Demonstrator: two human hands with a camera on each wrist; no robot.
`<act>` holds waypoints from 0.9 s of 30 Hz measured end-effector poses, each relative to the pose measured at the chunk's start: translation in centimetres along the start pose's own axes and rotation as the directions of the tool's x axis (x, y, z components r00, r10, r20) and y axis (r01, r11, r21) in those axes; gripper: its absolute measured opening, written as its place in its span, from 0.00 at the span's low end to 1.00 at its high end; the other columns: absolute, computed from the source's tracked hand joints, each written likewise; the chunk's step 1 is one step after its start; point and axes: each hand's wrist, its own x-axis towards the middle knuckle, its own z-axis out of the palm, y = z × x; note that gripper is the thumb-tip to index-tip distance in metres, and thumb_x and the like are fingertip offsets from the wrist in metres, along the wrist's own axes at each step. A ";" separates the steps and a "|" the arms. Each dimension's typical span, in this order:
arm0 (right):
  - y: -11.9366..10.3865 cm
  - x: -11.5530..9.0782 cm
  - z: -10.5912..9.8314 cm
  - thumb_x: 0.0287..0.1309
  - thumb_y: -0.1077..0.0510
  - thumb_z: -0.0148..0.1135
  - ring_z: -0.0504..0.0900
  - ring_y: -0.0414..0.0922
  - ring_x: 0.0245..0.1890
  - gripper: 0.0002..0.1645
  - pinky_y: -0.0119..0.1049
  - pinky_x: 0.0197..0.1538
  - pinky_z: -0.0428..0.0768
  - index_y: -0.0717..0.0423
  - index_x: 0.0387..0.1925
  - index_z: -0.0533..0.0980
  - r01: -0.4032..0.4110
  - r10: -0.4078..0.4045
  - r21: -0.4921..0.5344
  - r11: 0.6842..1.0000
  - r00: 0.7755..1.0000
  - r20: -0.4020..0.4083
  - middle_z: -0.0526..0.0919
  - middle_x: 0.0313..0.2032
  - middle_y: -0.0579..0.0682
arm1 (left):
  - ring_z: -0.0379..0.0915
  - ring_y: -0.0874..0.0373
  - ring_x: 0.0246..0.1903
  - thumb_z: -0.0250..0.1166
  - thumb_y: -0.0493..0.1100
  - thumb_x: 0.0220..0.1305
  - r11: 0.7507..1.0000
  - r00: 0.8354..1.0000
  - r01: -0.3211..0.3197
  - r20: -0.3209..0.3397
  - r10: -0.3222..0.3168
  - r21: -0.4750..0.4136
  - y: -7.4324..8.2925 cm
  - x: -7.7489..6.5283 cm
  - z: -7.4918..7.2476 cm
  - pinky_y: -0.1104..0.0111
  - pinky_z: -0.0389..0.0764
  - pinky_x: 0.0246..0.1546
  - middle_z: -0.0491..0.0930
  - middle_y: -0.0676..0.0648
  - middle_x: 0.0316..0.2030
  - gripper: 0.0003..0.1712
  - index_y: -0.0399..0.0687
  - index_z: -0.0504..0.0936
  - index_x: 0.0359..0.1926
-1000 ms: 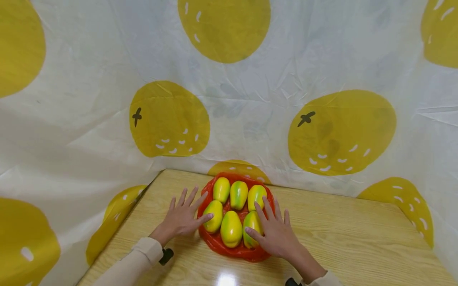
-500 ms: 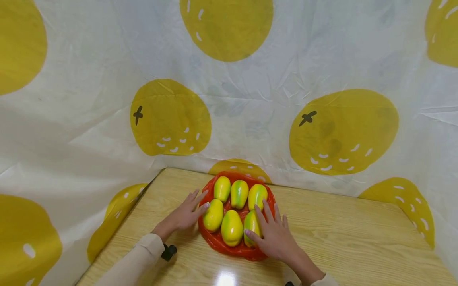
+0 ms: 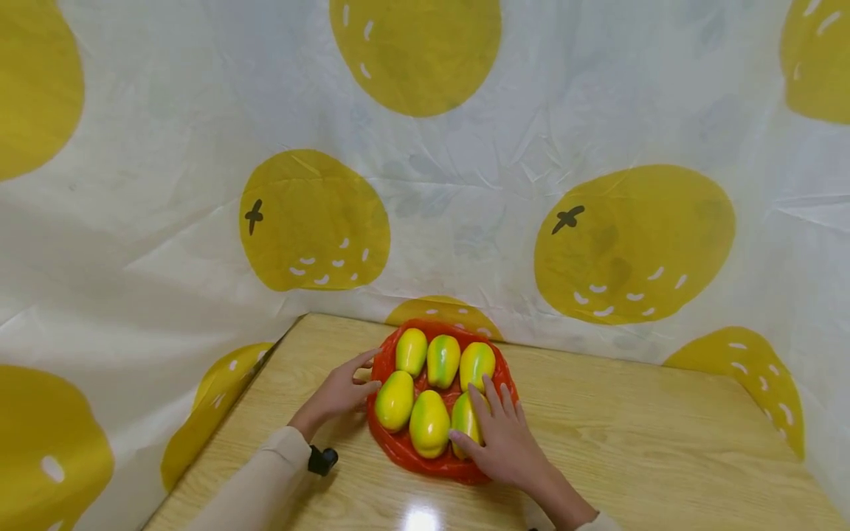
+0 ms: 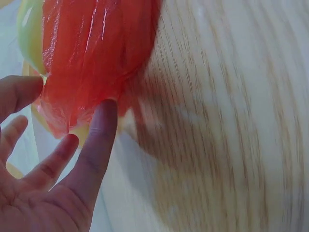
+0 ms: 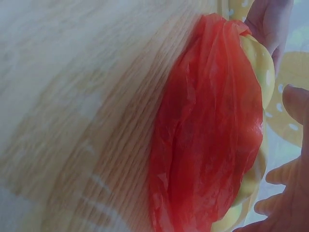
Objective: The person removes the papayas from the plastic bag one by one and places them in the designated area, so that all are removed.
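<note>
A red plastic bag (image 3: 434, 467) with its rim spread wide stands on the table, holding several glossy yellow-green mangoes (image 3: 429, 424) in two rows. My left hand (image 3: 341, 391) is at the bag's left side, fingers extended. In the left wrist view, the fingertips of the left hand (image 4: 63, 188) lie right at the red plastic (image 4: 91, 53). My right hand (image 3: 508, 442) spreads over the bag's right side and partly hides the front right mango (image 3: 466, 424). From the right wrist, the fingers (image 5: 282, 174) show beside the mangoes, above the crumpled bag wall (image 5: 207, 130).
The pale wooden table (image 3: 637, 435) extends right of the bag. A white cloth (image 3: 465, 221) printed with big yellow fruit shapes hangs behind and along both sides. A black wrist camera (image 3: 323, 461) is at the left sleeve (image 3: 255, 479).
My left hand has drawn in its spread fingers and turned sideways, its thumb moving off the left mango to the bag's edge. The right hand has shifted slightly left. The mangoes stay in place.
</note>
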 end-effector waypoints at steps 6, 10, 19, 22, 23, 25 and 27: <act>-0.1 0.0 0.3 0.69 0.29 0.57 0.46 0.71 0.81 0.52 0.74 0.77 0.50 0.54 0.81 0.57 -0.003 0.004 0.015 1.000 0.999 -0.037 0.47 0.83 0.62 | 0.81 0.50 0.43 0.69 0.37 0.67 0.999 1.000 0.018 -0.014 -0.018 -0.048 0.2 0.2 0.5 0.63 0.89 0.34 0.75 0.35 0.61 0.31 0.51 0.77 0.70; -0.3 -0.1 0.7 0.68 0.30 0.58 0.47 0.71 0.81 0.53 0.71 0.78 0.54 0.55 0.81 0.56 -0.031 0.033 0.073 0.997 0.999 -0.036 0.48 0.83 0.64 | 0.79 0.49 0.44 0.69 0.34 0.64 0.999 0.999 0.031 -0.014 -0.032 -0.042 -0.2 0.3 0.7 0.60 0.90 0.36 0.78 0.35 0.57 0.28 0.47 0.80 0.66; -0.3 0.3 1.6 0.67 0.32 0.62 0.56 0.65 0.80 0.54 0.67 0.74 0.65 0.56 0.81 0.55 -0.103 0.114 0.162 0.981 0.992 -0.058 0.50 0.82 0.65 | 0.78 0.47 0.48 0.70 0.33 0.63 0.997 0.997 0.079 0.028 -0.078 -0.024 -0.7 0.4 0.8 0.60 0.88 0.39 0.78 0.39 0.57 0.28 0.48 0.80 0.65; -0.2 0.4 1.7 0.66 0.33 0.63 0.58 0.64 0.79 0.54 0.67 0.74 0.66 0.57 0.81 0.56 -0.121 0.133 0.182 0.976 0.989 -0.058 0.50 0.82 0.65 | 0.77 0.47 0.47 0.70 0.33 0.63 0.995 0.995 0.094 0.029 -0.093 -0.022 -0.6 0.3 0.9 0.61 0.87 0.37 0.78 0.39 0.57 0.28 0.49 0.81 0.64; -0.1 0.4 1.8 0.66 0.34 0.63 0.59 0.64 0.79 0.54 0.67 0.74 0.66 0.57 0.81 0.56 -0.125 0.138 0.190 0.974 0.989 -0.058 0.50 0.82 0.65 | 0.77 0.48 0.46 0.70 0.32 0.63 0.995 0.995 0.096 0.029 -0.095 -0.021 -0.6 0.3 1.0 0.62 0.87 0.36 0.77 0.39 0.57 0.28 0.49 0.81 0.64; 0.0 0.4 1.9 0.66 0.34 0.64 0.60 0.65 0.79 0.54 0.67 0.73 0.67 0.57 0.81 0.57 -0.138 0.152 0.202 0.970 0.987 -0.055 0.51 0.82 0.65 | 0.77 0.48 0.45 0.70 0.32 0.63 0.995 0.995 0.096 0.028 -0.096 -0.015 -0.6 0.3 1.0 0.62 0.86 0.36 0.77 0.38 0.58 0.28 0.49 0.81 0.64; 0.0 0.4 2.0 0.65 0.33 0.65 0.61 0.65 0.78 0.54 0.68 0.73 0.67 0.55 0.81 0.57 -0.153 0.166 0.211 0.965 0.985 -0.048 0.52 0.82 0.64 | 0.77 0.48 0.45 0.70 0.32 0.63 0.995 0.995 0.097 0.030 -0.097 -0.013 -0.6 0.3 1.1 0.63 0.86 0.36 0.77 0.38 0.58 0.28 0.49 0.80 0.64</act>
